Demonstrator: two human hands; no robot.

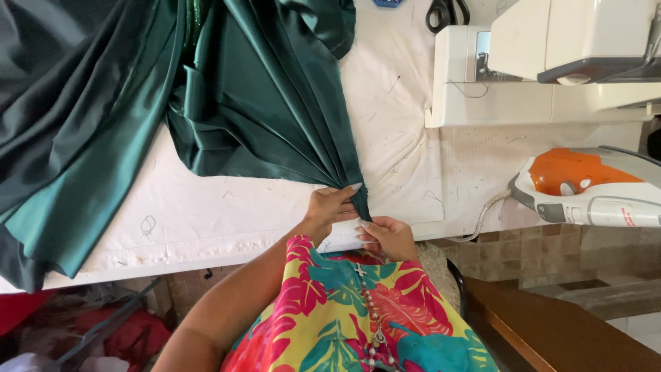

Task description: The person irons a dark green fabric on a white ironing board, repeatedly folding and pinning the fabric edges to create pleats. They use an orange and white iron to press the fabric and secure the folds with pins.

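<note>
A large piece of dark green satin fabric (261,103) lies spread over a white padded table (206,213). Its folds gather into a narrow pleated point at the table's near edge. My left hand (329,207) pinches this gathered point from the left, thumb and fingers closed on the cloth. Just below and to the right, my right hand (387,235) grips the tip of the same gathers at the table edge. Both hands touch each other. A bright floral garment (344,310) covers my body below them.
A white sewing machine (551,62) stands at the upper right, with black-handled scissors (444,14) beside it. An orange and white iron (585,186) rests at the right, its cord trailing left. Red cloth (131,337) lies below the table; a brown wooden surface (551,331) sits at the lower right.
</note>
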